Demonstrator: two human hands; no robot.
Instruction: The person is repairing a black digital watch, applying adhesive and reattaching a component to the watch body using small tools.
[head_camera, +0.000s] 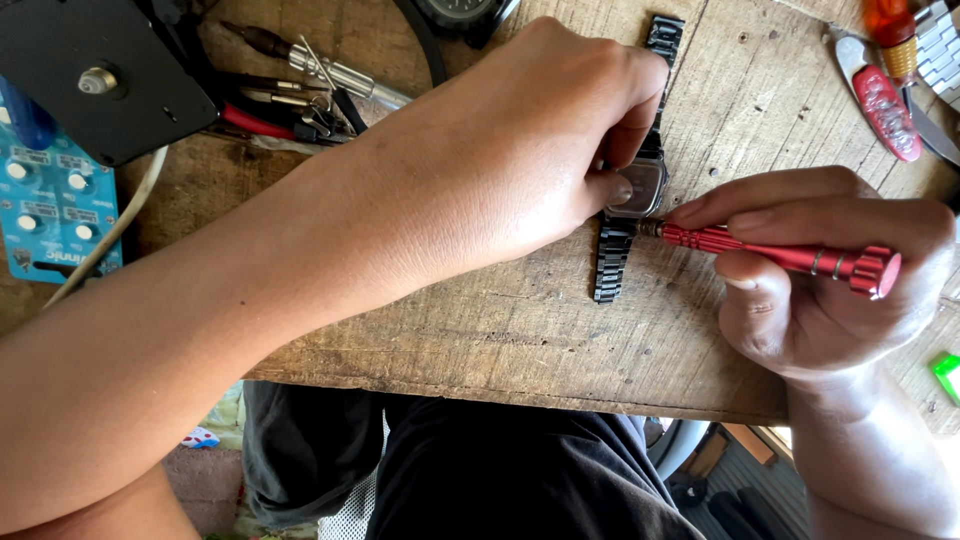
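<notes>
While tools crowd behind, left hand covers the watch.

Blue blister card — far left, white buttons.

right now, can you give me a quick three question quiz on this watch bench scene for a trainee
1. True or false: the left hand pins the black metal-band wristwatch to the worn wooden bench.
2. Which tool does the right hand hold? A) red knurled metal screwdriver B) tweezers C) hammer
3. Fill in: the screwdriver's tip meets the watch case on the side toward the ___ hand.

Key: 1 true; 2 A; 3 right
</notes>
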